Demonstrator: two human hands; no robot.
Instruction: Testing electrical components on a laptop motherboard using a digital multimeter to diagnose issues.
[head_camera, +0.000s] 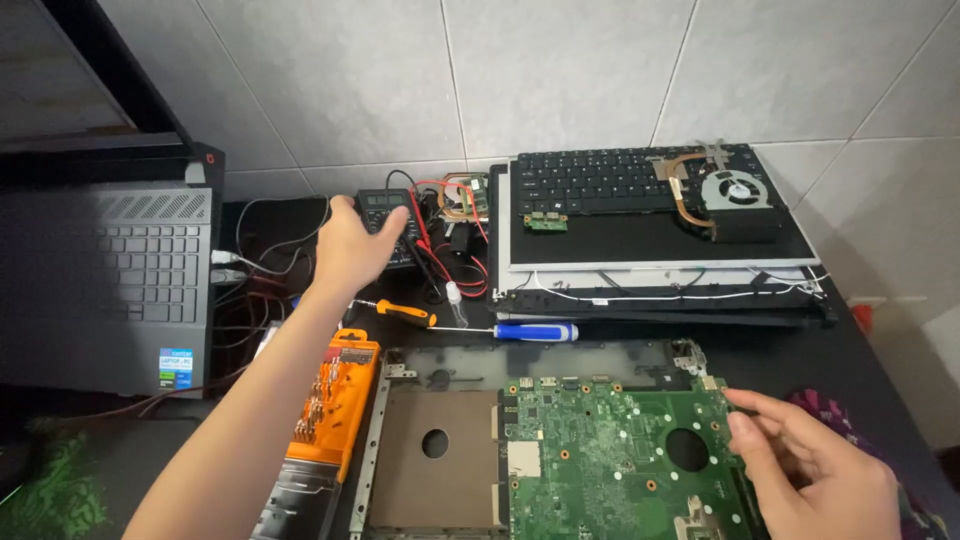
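My left hand (352, 245) is stretched forward over the back of the dark table, fingers spread, right in front of a black multimeter (388, 212) with red and black leads (440, 255). It holds nothing. My right hand (812, 470) rests at the right edge of a green laptop motherboard (610, 455), thumb and fingers pinching its edge. The board lies in an open grey laptop base (430, 450).
An orange-handled screwdriver (400, 313) and a blue-handled one (535, 331) lie behind the base. An orange bit set (325, 420) sits to its left. A stripped laptop with keyboard (590, 180), small board and copper-piped fan (730, 190) stands at back right. A grey laptop (110, 280) sits left.
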